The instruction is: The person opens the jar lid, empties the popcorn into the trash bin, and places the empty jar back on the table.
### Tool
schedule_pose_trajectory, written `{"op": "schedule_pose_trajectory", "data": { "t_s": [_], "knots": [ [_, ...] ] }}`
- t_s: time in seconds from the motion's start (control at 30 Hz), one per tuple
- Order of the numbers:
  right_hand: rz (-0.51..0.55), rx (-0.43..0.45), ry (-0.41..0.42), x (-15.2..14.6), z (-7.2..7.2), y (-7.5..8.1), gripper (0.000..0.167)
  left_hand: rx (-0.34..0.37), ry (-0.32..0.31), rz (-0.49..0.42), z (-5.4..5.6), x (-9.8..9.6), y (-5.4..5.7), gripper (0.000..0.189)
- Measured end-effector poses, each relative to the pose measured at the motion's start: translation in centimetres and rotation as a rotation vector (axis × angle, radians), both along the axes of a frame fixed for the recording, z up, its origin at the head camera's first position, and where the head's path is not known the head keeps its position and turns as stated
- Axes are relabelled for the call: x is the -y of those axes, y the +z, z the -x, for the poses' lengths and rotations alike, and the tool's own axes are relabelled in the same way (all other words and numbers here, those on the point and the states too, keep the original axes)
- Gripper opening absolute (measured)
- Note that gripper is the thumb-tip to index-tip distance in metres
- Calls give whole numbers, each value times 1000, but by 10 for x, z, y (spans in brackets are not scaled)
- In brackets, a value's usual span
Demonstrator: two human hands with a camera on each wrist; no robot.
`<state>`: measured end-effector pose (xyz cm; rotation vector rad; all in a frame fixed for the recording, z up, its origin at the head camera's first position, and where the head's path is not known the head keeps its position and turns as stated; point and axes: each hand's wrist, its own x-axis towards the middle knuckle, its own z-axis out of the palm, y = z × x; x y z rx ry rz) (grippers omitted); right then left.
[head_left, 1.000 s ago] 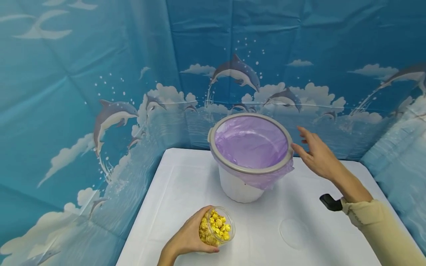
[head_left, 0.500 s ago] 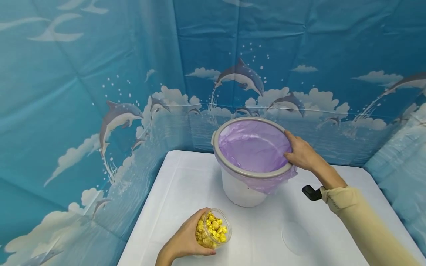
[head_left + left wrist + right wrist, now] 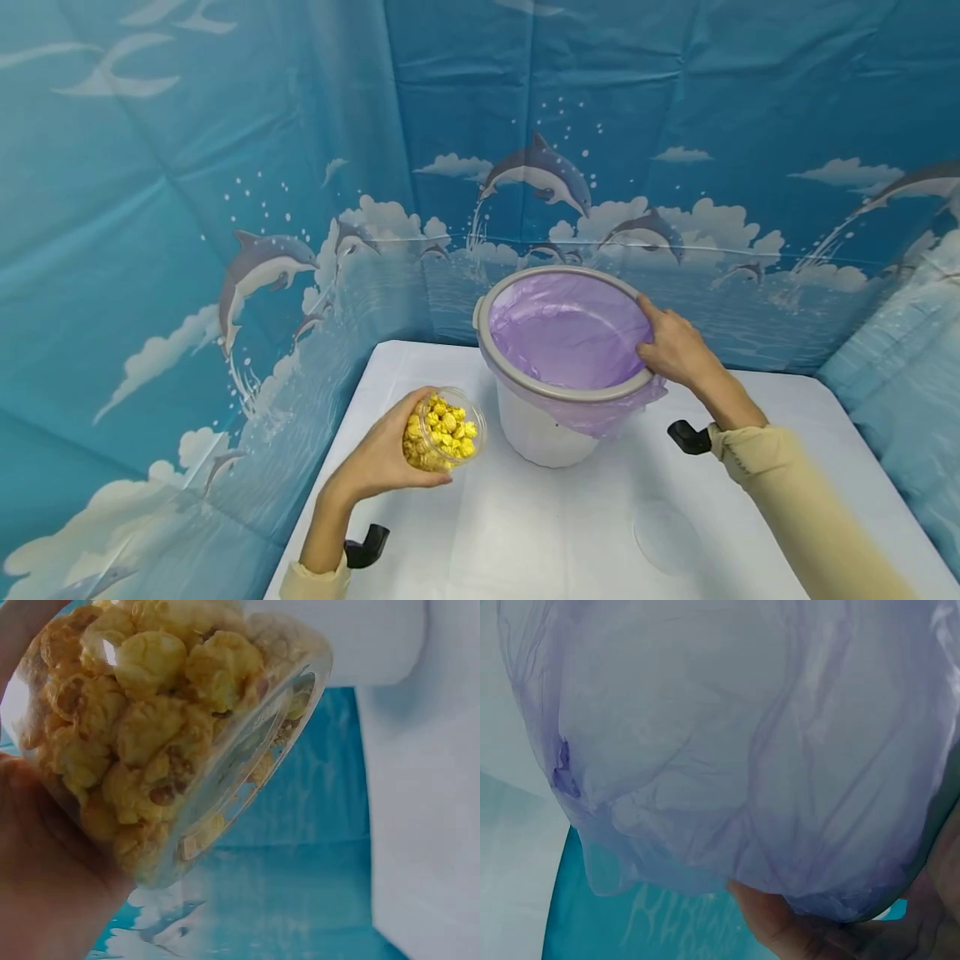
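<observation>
My left hand (image 3: 386,450) grips a clear jar (image 3: 480,429) of yellow popcorn (image 3: 442,429), held up above the table to the left of the bin. The jar's open mouth tips toward the bin, and in the left wrist view its base (image 3: 247,765) shows. A white bin (image 3: 536,425) with a grey rim (image 3: 517,373) stands at the back of the table, lined with a purple plastic bag (image 3: 570,333). My right hand (image 3: 678,346) holds the right side of that rim, thumb inside. The bag's loose edge (image 3: 682,855) hangs outside, close to my right fingers.
A clear round lid (image 3: 665,536) lies on the white table (image 3: 525,533), in front of the bin on the right. Behind the table and along its sides hangs a blue curtain (image 3: 465,100) printed with dolphins.
My right hand has moved left onto the bin's rim and taken hold of it. My left hand has lifted the popcorn jar and carried it forward and left.
</observation>
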<state>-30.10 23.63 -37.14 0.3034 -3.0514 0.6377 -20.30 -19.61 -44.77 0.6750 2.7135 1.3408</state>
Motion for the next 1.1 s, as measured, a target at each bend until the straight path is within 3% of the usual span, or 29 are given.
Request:
{"op": "schedule_pose_trajectory", "data": {
  "t_s": [0.17,0.5,0.83,1.1],
  "knots": [
    [6,-40,13,5,-2,0,81,-92,-18,-6,18,10,34,111],
    [4,-82,27,10,-2,-3,79,-129,-30,49,42,7,84,114],
    [1,-101,23,8,-5,-6,78,-196,-152,234,96,-32,137,118],
    [-1,-104,5,5,-6,-3,78,-259,-241,396,132,-72,160,118]
  ]
}}
